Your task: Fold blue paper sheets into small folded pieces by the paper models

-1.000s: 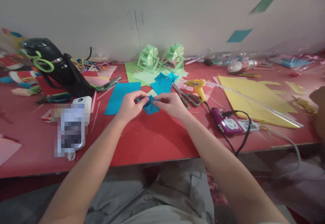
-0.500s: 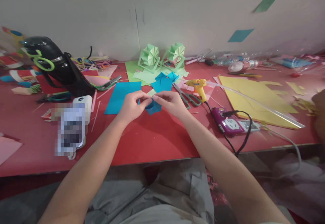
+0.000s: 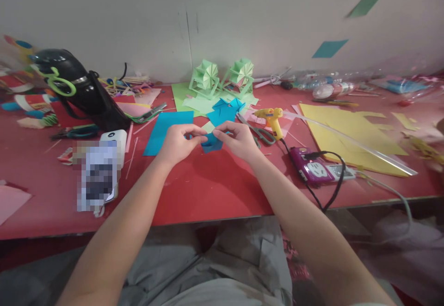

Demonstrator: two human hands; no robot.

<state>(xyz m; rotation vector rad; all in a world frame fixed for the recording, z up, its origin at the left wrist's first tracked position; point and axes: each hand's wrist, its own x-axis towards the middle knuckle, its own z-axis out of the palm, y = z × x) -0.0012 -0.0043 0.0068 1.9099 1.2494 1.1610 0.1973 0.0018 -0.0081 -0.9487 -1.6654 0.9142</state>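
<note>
Between my two hands is a small piece of folded blue paper (image 3: 212, 145), held just above the red table. My left hand (image 3: 182, 143) pinches its left side between thumb and fingers. The right side is pinched in my right hand (image 3: 237, 140). Behind my hands lie a blue folded paper shape (image 3: 227, 110) and a small pale green paper piece (image 3: 208, 126). A flat blue sheet (image 3: 163, 130) rests beside my left hand. Grey-handled scissors (image 3: 262, 134) and a yellow glue gun (image 3: 272, 120) lie beyond my right hand.
Two pale green paper wheel models (image 3: 207, 78) stand at the back. A black bottle (image 3: 79, 88) leans at left, behind a phone (image 3: 100, 171). At right are a purple power socket (image 3: 310, 167) with cables, yellow sheets (image 3: 347, 134) and a clear ruler (image 3: 367, 146).
The blue folded paper has turned slightly and shows more of its upper edge between my fingertips. Both hands have shifted very little. At the far right edge, a dark blurred shape has gone from view.
</note>
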